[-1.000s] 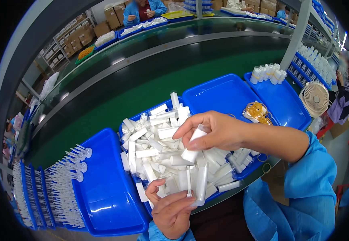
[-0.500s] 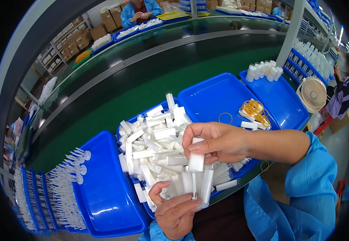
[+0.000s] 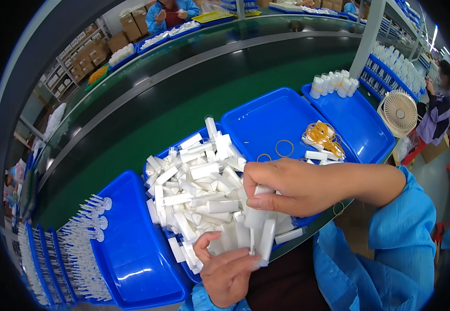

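The tube (image 3: 256, 213) we hold is white, smooth and straight-sided, a little blurred, its upper part covered by our fingers. It stands slightly tilted over the near side of the heap (image 3: 204, 181), its lower end at the top of a thin pale stick (image 3: 252, 241); whether the two touch, we cannot tell. Our right hand (image 3: 282, 186) pinches the tube between thumb and fingers, while our left hand (image 3: 229, 270) grips the stick and a clear sleeve (image 3: 267, 239) with a white inside, its index finger raised. Below our hands, a blue tray (image 3: 312, 220) is piled with white pieces in clear wraps, lying every way. To the left we have a second blue tray (image 3: 137, 262), with slender white parts (image 3: 100, 220) on clear discs along its left edge. Behind our right hand, a third blue tray (image 3: 256, 116) holds tangled yellow rubber bands (image 3: 321, 135) and some white pieces; next to it, a fourth blue tray (image 3: 368, 139) carries banded white bundles (image 3: 334, 84) at its far end.
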{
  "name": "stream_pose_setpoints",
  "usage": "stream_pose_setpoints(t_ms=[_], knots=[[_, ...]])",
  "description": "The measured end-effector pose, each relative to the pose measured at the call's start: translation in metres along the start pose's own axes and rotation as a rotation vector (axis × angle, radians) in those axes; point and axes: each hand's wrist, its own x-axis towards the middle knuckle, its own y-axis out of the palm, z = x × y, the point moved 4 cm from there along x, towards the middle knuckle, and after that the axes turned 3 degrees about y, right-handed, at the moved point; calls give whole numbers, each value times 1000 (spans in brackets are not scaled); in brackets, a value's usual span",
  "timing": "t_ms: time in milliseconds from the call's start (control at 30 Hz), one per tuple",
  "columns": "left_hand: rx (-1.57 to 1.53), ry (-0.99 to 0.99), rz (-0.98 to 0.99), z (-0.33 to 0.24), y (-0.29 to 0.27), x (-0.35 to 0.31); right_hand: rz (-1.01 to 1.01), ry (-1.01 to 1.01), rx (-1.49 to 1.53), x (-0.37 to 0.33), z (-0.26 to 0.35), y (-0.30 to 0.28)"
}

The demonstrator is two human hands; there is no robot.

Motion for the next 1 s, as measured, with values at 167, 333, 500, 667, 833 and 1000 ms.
stream_pose_setpoints(t_ms=[167,333,500,667,833,1000], knots=[[21,92,129,-8,2,1,25,12,106,-8,-8,6],[100,162,184,-13,1,-4,102,168,324,-17,-17,10],[129,178,193,-13,9,-8,55,36,292,-24,-13,15],[137,220,13,-6,12,-10,43,-43,235,-29,-6,35],[74,173,-99,3,20,-12,128,107,304,-40,-4,43],[-546,-373,-2,-14,22,-2,11,-112,238,-47,13,35]])
